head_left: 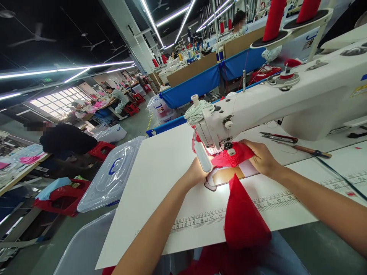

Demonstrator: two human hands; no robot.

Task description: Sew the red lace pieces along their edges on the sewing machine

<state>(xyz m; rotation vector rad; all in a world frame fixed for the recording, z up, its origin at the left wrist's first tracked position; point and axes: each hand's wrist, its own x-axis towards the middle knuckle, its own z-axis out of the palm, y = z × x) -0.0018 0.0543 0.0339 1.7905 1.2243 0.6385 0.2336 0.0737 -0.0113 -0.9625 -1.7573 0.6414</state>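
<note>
A white sewing machine (pixel 258 110) reaches over the table, and red fabric (pixel 242 152) with a lacy, textured part lies under its needle area. At the fabric's right end, my right hand (pixel 262 157) is closed with the edge between thumb and fingers. My left hand (pixel 197 172) rests at the left of the needle area, beside the fabric. A lit lamp (pixel 203 157) covers its fingers, so their grip is hidden. Another red cloth piece (pixel 242 214) drapes over the table's front edge towards my lap.
Thread snips (pixel 279 137) and a wooden-handled tool (pixel 312 151) lie right of my right hand. A ruler strip (pixel 197 223) runs along the white table (pixel 149 183). Lidded plastic bins (pixel 114 172) stand left. Red thread cones (pixel 273 21) rise above the machine. People sit at other tables.
</note>
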